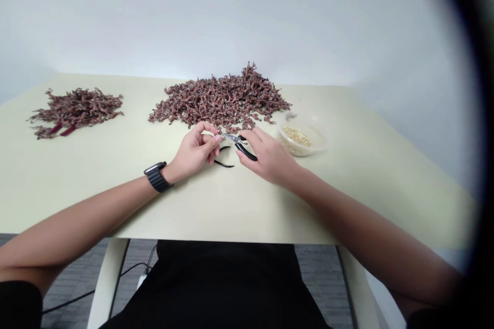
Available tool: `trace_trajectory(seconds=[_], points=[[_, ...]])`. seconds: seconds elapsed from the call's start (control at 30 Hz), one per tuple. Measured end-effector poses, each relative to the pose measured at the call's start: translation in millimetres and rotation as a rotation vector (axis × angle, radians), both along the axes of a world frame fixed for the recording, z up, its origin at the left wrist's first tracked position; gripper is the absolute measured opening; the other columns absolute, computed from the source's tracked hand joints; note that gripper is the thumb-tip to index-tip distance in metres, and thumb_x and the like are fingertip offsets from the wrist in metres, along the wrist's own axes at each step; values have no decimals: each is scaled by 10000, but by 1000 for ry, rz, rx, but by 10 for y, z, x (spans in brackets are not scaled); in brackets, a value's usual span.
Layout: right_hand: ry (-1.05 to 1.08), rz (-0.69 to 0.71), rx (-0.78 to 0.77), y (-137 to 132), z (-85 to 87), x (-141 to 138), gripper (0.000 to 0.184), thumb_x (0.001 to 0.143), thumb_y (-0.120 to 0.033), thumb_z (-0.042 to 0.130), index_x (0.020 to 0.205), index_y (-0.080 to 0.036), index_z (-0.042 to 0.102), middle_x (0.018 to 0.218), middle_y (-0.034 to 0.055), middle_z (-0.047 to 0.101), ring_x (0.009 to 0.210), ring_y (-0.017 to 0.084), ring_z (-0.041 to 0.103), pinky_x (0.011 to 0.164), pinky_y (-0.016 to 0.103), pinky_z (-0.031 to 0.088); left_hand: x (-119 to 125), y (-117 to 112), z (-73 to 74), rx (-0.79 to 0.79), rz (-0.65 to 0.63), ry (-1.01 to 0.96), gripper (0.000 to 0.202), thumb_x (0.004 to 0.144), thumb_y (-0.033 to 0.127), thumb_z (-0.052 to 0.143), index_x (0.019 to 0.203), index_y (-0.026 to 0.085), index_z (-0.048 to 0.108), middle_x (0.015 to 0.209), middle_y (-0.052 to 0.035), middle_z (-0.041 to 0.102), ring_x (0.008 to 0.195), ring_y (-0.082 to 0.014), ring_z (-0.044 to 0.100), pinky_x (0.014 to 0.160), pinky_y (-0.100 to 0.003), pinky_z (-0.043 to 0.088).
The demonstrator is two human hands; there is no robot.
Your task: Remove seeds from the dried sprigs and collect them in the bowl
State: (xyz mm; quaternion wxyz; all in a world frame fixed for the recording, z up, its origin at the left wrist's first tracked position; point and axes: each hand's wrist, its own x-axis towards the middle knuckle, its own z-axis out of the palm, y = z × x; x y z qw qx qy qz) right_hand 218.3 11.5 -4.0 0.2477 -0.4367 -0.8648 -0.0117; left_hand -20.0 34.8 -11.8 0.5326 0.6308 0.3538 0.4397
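Note:
My right hand (269, 155) grips a pair of small pliers (232, 138) with black handles and metal jaws. The jaws point left, right by the fingertips of my left hand (200, 148). Thumb and forefinger of that hand are pinched together, and what sits between them is too small to make out. Below the pliers, a second black-handled tool (224, 165) lies on the table, partly hidden by my left hand. Just beyond both hands spreads a large heap of small reddish-brown twisted pieces (224, 100).
A clear plastic bowl (318, 141) with small golden bits (297, 136) stands right of my right hand. Far left lies a smaller brown heap (83, 107) with a red-handled tool (68, 130) partly under it. The pale table (231, 211) meets a white wall (193, 20) behind.

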Motion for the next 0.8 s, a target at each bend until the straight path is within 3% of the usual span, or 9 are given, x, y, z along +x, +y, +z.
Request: trace_trajectory(seconds=[0.4, 0.8], points=[[13, 7, -65, 5, 0, 9, 392, 1041, -411, 490, 1356, -180, 533, 1145, 128, 619, 1005, 279, 633, 836, 384, 499, 11, -19, 24, 7, 1, 4, 336, 964, 461, 688, 1047, 208, 484, 659, 29, 670, 446, -86, 565, 423, -179, 405], [15, -8, -48, -4, -2, -1, 382, 1034, -415, 498, 1350, -203, 534, 1139, 127, 630, 989, 282, 632, 772, 372, 483, 0, -11, 2, 17, 4, 12, 335, 965, 469, 685, 1048, 208, 492, 661, 22, 676, 443, -84, 557, 425, -180, 393]])
